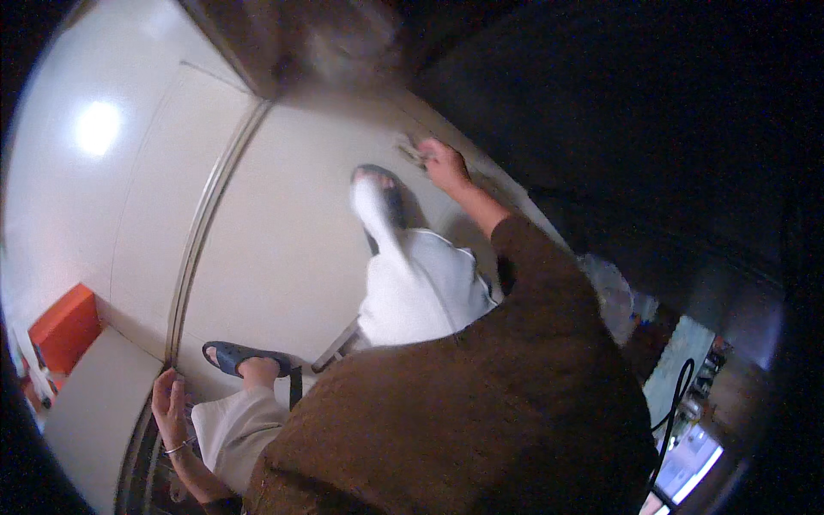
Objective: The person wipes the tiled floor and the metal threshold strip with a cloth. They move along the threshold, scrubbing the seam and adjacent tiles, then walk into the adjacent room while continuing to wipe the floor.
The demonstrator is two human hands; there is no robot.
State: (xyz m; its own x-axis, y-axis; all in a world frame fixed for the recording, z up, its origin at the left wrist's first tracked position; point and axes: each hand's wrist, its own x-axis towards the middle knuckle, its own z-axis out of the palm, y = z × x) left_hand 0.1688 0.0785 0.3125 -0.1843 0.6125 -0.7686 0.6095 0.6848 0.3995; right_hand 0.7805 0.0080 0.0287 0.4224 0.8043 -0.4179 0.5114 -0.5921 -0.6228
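My right hand point(446, 167) reaches out over the pale floor. It is closed on a small greyish, crumpled piece of cloth point(408, 151), which is blurred, so its exact kind is hard to tell. That hand is beyond my forward foot, beside the foot of a dark surface. Low on the left, my left hand point(170, 410) has its fingers loosely extended and nothing visible in them. Its fingertips are by the edge of a white panel point(99, 421); whether they touch it I cannot tell.
A raised metal floor track point(215, 193) runs along the pale floor point(266, 223). My dark slippers point(245, 359) stand apart. An orange box point(64, 328) sits at the far left. A large dark surface point(618, 129) rises at the right, with a black cable point(674, 412) and a lit screen lower down.
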